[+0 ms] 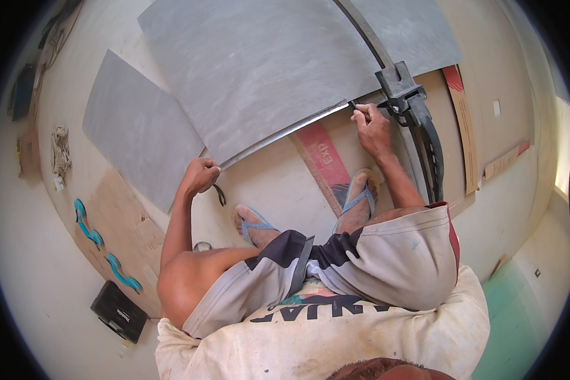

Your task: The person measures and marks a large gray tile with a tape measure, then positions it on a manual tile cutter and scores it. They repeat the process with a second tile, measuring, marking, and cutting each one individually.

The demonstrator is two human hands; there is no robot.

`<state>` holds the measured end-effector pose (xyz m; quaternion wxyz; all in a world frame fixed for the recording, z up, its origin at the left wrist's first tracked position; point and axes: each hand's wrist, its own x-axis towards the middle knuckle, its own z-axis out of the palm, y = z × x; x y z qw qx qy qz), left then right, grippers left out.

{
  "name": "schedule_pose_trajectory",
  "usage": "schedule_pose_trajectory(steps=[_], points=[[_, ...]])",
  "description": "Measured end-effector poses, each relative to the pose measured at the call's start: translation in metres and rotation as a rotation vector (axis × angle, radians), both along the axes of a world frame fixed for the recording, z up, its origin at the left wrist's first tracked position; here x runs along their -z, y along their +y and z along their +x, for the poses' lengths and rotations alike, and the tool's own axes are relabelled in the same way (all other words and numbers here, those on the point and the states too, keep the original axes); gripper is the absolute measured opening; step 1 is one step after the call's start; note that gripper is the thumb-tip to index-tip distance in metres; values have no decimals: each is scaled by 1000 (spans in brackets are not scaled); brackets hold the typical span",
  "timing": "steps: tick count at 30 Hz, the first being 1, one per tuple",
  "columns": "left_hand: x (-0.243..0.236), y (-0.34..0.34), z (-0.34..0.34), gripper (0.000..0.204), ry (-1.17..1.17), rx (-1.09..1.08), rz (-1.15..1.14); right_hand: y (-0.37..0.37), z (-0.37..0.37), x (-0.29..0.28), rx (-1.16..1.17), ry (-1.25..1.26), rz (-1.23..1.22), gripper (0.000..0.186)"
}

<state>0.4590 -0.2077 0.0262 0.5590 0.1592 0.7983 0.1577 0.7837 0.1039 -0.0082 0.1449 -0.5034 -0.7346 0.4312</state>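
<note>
Hands, left [201, 175] and right [371, 123], grip one metal strip [278, 133] beside two grey tiles [259, 60].

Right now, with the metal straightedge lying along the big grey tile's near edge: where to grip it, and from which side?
Grip the metal straightedge at both ends, as the left hand and right hand do, coming from the near side. It is long and thin and lies flat along the edge of the large grey tile; the black tile cutter crowds its right end.
</note>
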Motion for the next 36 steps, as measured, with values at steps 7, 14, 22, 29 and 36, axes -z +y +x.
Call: schedule_pose_trajectory(steps=[7, 14, 22, 29, 36], points=[[-5, 6, 0, 21, -20, -7, -21, 6, -8, -6, -22, -11, 23, 16], [11, -8, -1, 21, -3, -12, 35, 9, -17, -13, -85, -72, 101, 12], [-1, 1, -1, 19, -30, -19, -55, 12, -27, -13, -124, -104, 160, 11], [0, 3, 2, 20, 35, 13, -30, 5, -20, -15, -114, -106, 151, 11], [-7, 7, 0, 21, -54, -30, -72, 11, -30, -16, -153, -177, 197, 11]])
